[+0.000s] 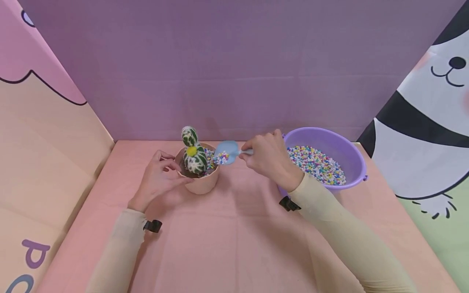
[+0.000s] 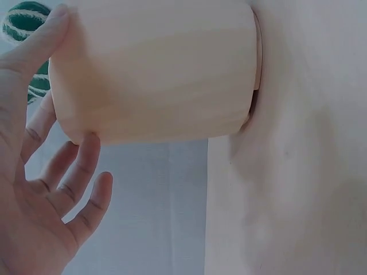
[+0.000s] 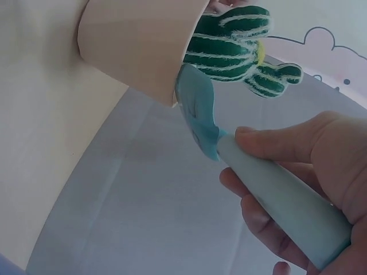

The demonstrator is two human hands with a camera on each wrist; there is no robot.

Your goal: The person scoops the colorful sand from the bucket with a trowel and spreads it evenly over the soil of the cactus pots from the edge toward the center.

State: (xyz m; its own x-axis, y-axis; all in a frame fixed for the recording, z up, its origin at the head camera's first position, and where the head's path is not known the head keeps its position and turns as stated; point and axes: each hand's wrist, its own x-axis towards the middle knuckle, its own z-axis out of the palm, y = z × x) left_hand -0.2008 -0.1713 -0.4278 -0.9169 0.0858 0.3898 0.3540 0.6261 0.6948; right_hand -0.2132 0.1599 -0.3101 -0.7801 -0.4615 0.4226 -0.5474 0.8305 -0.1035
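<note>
A plant pot (image 1: 200,186) of pale peach colour stands on the table, a green and white toy cactus (image 1: 195,159) with a yellow flower rising from it. Colourful beads (image 1: 209,159) lie inside the pot on the cactus's right. My left hand (image 1: 158,176) holds the pot's rim, thumb (image 2: 49,34) on the near side and fingers round the left side. In my right hand (image 1: 269,156) is the handle of a light blue toy shovel (image 3: 198,109). Its blade, tilted at the pot's right rim, carries more beads (image 1: 221,157).
To the right stands a purple bucket (image 1: 353,162) with many multicoloured beads (image 1: 316,165) in it, partly behind my right forearm. A pink cloth (image 1: 205,244) covers the table. A purple backdrop (image 1: 234,73) and printed side panels enclose it.
</note>
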